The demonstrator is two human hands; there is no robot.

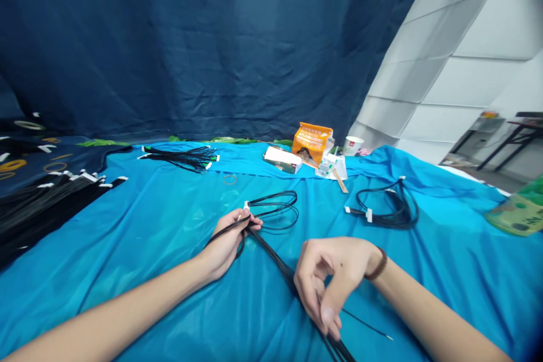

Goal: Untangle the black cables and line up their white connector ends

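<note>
My left hand (pixel 229 240) is closed around a black cable bundle (pixel 271 251), near a white connector (pixel 246 205) that sticks up above the fingers. Thin black loops (pixel 278 202) of the same bundle fan out beyond the fingertips. From there the strands run down and to the right, toward the front of the table. Over that lower stretch my right hand (pixel 324 283) is curled, thumb against fingers, with the cables passing under and out below it. One loose wire end (pixel 369 325) with a pale tip pokes out to its right.
Another coiled cable (pixel 390 219) with white connectors lies at the right on the blue cloth (pixel 169 220). Cable bundles (pixel 180 157) lie at the back left, more (pixel 46 203) at the left edge. An orange bag (pixel 311 141), paper cup (pixel 353 145) and rubber band (pixel 229 180) are farther back.
</note>
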